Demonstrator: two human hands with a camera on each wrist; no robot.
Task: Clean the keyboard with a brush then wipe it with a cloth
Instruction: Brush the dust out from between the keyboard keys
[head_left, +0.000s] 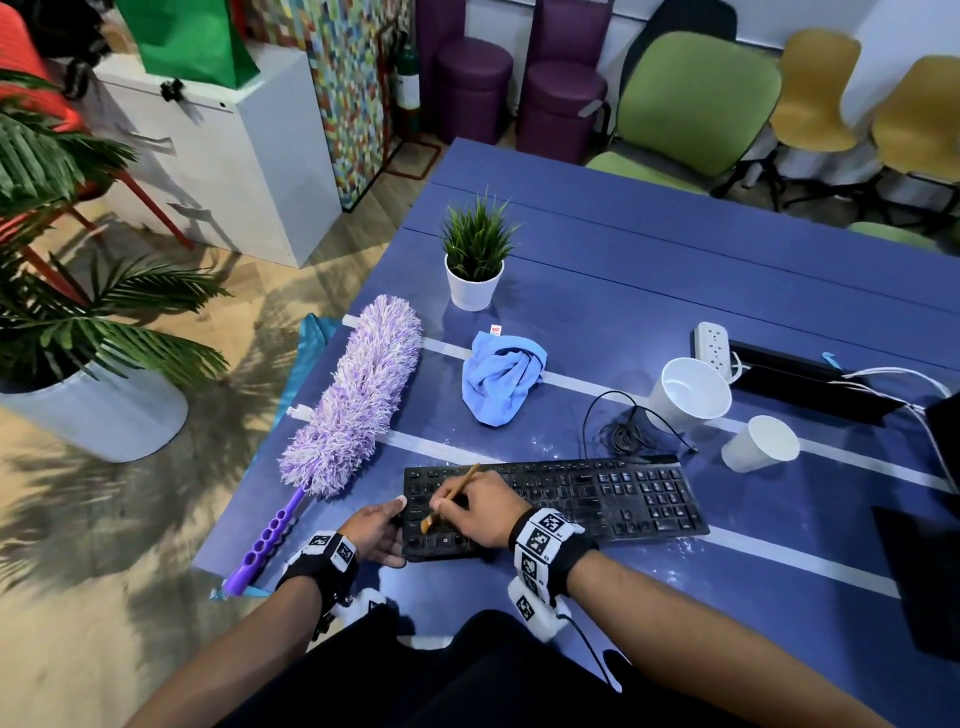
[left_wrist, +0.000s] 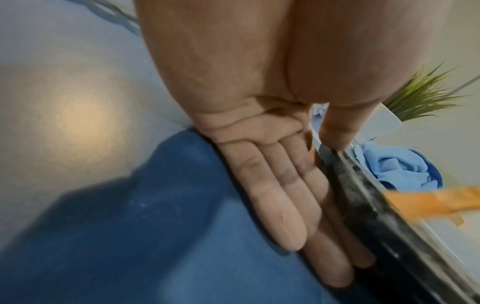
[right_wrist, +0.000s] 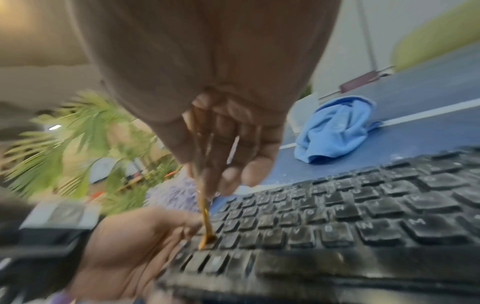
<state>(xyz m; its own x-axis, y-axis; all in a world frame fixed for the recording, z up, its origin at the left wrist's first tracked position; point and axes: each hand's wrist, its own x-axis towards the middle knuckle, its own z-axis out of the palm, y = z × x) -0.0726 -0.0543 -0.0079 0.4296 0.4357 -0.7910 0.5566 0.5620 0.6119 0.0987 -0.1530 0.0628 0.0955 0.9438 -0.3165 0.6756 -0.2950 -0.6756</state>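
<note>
**Brush down on the left-hand keys**

Far left on the blue worktop (head_left: 649, 270) lies a fluffy purple-and-white duster (head_left: 353, 400) with a purple plastic handle. Next along, the left hand (head_left: 376, 527) braces the left end of the dusty black keyboard (head_left: 613, 499): fingers (left_wrist: 275, 197) straight and flat along its edge, thumb on top. The right hand (head_left: 480, 512) pinches a thin wooden-handled brush (head_left: 451, 498), and its bristles are down on the keys near the left end. Behind the keyboard sits the crumpled light-blue cloth (head_left: 501, 376), untouched, just right of a small green plant in a white pot (head_left: 475, 260). Further right stand two white paper cups (head_left: 691, 392), beside a coiled black cable (head_left: 623, 434).
</note>
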